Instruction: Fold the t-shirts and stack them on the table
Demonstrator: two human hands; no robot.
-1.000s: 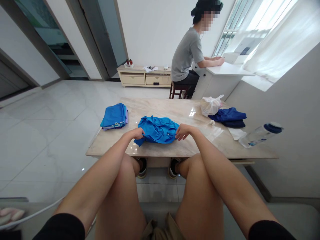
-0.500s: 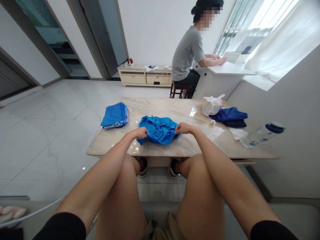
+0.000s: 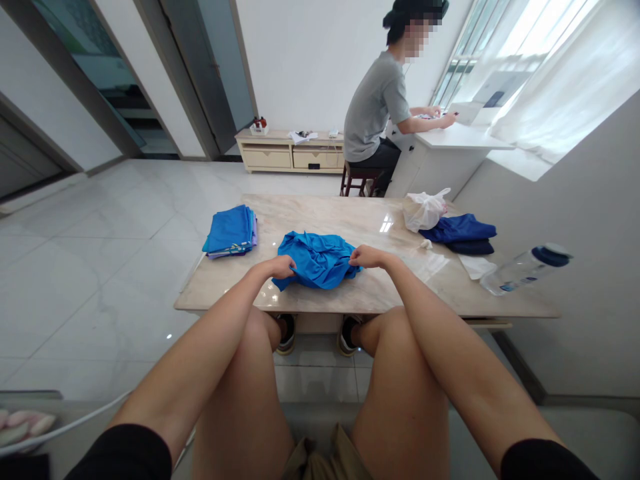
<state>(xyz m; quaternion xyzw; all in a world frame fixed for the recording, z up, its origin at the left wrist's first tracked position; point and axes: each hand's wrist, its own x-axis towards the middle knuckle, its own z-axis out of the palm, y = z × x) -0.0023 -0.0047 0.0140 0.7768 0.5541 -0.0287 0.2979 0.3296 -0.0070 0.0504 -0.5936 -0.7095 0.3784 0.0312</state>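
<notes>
A crumpled bright blue cloth [image 3: 320, 261], perhaps a garment, lies bunched on the marble-topped table [image 3: 320, 208] in front of me. My left hand [image 3: 283, 267] pinches its left edge between thumb and fingers. At the opposite edge, my right hand [image 3: 367, 257] grips the fabric in the same way. Between my hands the cloth is creased and rests on the tabletop. Left of it sits a neat stack of folded blue and purple cloths [image 3: 231, 230].
On the table's right side are a white plastic bag [image 3: 424, 211], dark blue folded clothing [image 3: 463, 230], a white paper [image 3: 476, 267] and a clear water bottle [image 3: 523, 270]. Beyond the table a person [image 3: 377, 107] sits on a stool at a white desk [image 3: 465, 138]. A low cabinet [image 3: 267, 158] stands by the wall.
My hands and the blue cloth look almost unmoved. The seated person's far hand has shifted slightly on the desk, now with a small dark object at it.
</notes>
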